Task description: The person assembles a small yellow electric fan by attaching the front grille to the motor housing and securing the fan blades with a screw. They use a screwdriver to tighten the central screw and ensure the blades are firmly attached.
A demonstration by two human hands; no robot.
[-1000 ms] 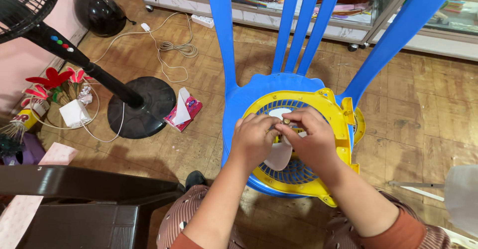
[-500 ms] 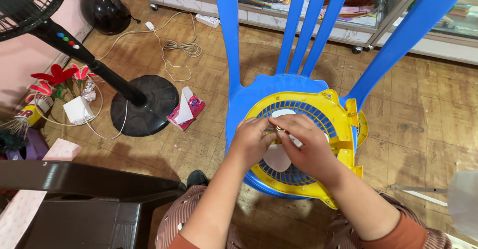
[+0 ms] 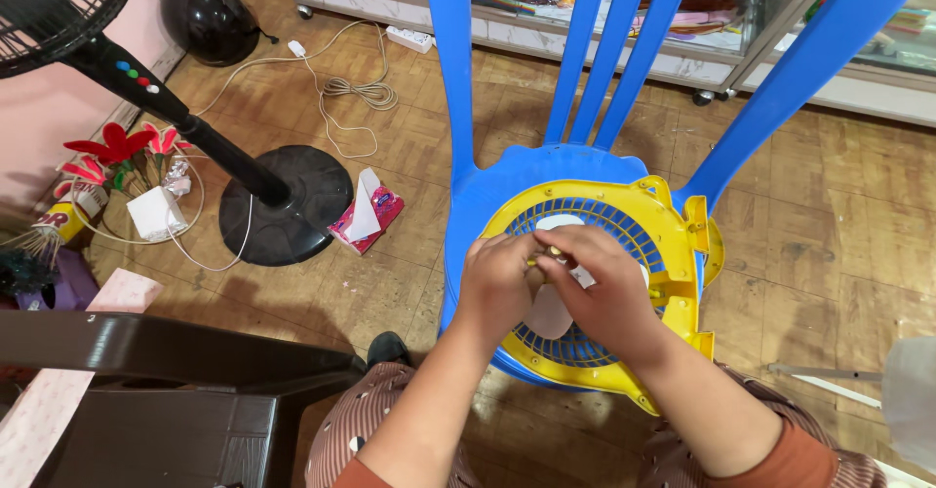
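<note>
- While both hands are working at the hub of the fan housing, the layout is shifting only slightly from the two earlier views: the fingers are drawing closer together over the centre, and the small brass-coloured part is now sitting between the fingertips.
- Left hand: curling in from the left, fingers bent and pressed toward the hub, thumb and forefinger appearing to steady the small part; grip partly hidden.
- Right hand: arching over the hub, forefinger and thumb pinching the small part from above, the other fingers folding down over the white blade. A second ago this hand was lying flatter and more to the right.
- Fan housing: yellow frame with blue grille, lying flat on the seat of the blue chair, not shifting between views.
- Judgement: the closing pinch suggests the fastener at the hub is being turned or seated, not yet released.
- Surroundings: black pedestal fan base standing on the wooden floor to the left; pink tissue pack lying just beside it; white cable coiling beyond.
</note>
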